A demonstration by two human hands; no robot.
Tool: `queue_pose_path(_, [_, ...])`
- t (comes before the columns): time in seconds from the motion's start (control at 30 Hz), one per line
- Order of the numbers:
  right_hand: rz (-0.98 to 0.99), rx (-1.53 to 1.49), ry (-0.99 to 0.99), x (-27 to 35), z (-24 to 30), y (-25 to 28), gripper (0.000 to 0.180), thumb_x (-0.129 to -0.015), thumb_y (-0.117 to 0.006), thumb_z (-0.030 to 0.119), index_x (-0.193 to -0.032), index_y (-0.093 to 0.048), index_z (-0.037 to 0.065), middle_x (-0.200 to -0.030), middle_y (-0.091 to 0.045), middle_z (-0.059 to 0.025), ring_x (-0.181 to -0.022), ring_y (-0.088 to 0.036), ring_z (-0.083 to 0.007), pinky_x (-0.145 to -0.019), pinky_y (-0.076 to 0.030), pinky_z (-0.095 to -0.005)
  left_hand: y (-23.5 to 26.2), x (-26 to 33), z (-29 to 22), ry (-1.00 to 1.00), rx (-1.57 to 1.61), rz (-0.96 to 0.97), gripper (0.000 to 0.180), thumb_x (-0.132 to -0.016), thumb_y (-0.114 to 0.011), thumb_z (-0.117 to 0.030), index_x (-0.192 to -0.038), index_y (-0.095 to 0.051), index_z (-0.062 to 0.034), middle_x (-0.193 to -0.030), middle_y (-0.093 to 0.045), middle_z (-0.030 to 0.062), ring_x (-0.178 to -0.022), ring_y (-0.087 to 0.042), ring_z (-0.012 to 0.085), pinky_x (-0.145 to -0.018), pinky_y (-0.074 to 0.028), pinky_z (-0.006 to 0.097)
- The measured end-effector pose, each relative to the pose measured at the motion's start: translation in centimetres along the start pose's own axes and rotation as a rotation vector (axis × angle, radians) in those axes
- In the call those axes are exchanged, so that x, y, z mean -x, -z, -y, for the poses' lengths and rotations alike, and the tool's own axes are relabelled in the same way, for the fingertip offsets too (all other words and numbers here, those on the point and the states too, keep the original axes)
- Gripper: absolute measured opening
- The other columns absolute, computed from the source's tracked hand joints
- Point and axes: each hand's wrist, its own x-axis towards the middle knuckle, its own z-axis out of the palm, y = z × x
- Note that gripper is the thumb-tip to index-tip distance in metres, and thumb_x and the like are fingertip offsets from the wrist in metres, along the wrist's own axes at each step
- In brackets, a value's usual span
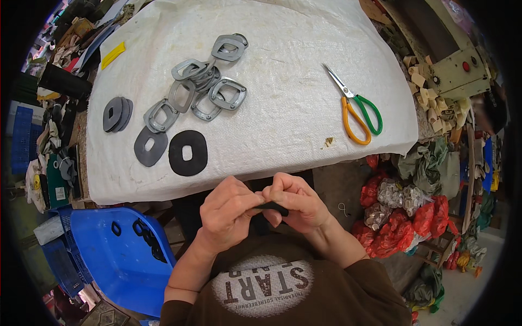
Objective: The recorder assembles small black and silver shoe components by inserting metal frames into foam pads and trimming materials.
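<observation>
In front of my body, just off the table's near edge, my left hand (228, 213) and my right hand (299, 204) meet. Both pinch a small black piece (275, 207), mostly hidden by the fingers. On the table closest to my left hand lies a black rounded pad (178, 157) with a squarish hole. Beside it is a grey pad (142, 155) of like shape, partly under a grey frame (153, 120). A small stack of grey pads (111, 120) sits farther left. Several grey rounded-square frames (237, 93) are heaped behind them.
Scissors (348, 93) with orange and green handles lie on the right of the white-covered table (283, 108). A yellow strip (113, 55) lies far left. Below left stands a blue tub (117, 261) holding black rings. Red plastic bags (391, 233) crowd the floor at right.
</observation>
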Motion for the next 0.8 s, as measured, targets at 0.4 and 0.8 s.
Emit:
queue_pose_path(0.4, [-0.019, 0.356, 0.023, -0.2, 2.1, 0.0, 0.016, -0.090, -0.051, 0.016, -0.087, -0.049, 0.000, -0.077, -0.057, -0.0067, -0.071, -0.058, -0.0134, -0.065, -0.048, -0.0264, 0.5, -0.1, 0.0, 0.204, 0.050, 0.137, 0.020, -0.064, -0.067, 0.007, -0.080, -0.059, -0.0013, -0.066, -0.050, 0.0065, -0.056, -0.050, 0.0165, -0.050, -0.040, 0.025])
queue_pose_path(0.8, [-0.129, 0.195, 0.015, 0.1, 0.6, -0.1, 0.016, -0.088, -0.053, 0.015, -0.085, -0.050, -0.001, -0.081, -0.056, -0.0085, -0.062, -0.055, -0.0150, -0.058, -0.045, -0.0259, 0.1, -0.3, -0.3, 0.022, -0.072, 0.062, 0.021, -0.057, -0.068, 0.006, -0.075, -0.059, 0.0005, -0.064, -0.052, 0.0060, -0.056, -0.049, 0.0188, -0.049, -0.040, 0.027])
